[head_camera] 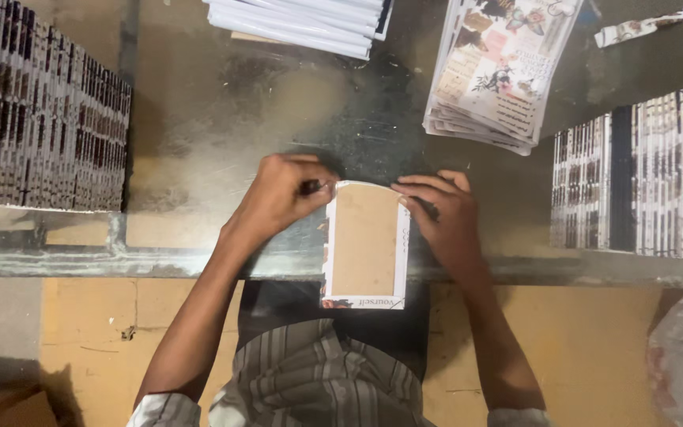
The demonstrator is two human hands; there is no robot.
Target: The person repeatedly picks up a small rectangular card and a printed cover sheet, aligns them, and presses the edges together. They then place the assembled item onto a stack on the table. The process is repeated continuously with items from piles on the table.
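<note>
A brown cardboard panel (pixel 364 241) with white printed paper folded round its edges lies on the metal table (pixel 215 119), its near end hanging over the table's front edge. My left hand (pixel 282 194) pinches the panel's far left corner. My right hand (pixel 444 213) presses its fingers on the far right corner and right edge. Both hands rest on the tabletop beside the panel.
A fanned stack of printed sheets (pixel 496 67) lies at the back right, a white stack (pixel 302 24) at the back centre. Rows of finished pieces stand on edge at left (pixel 41 119) and right (pixel 642 186). A paper scrap (pixel 642 26) lies far right.
</note>
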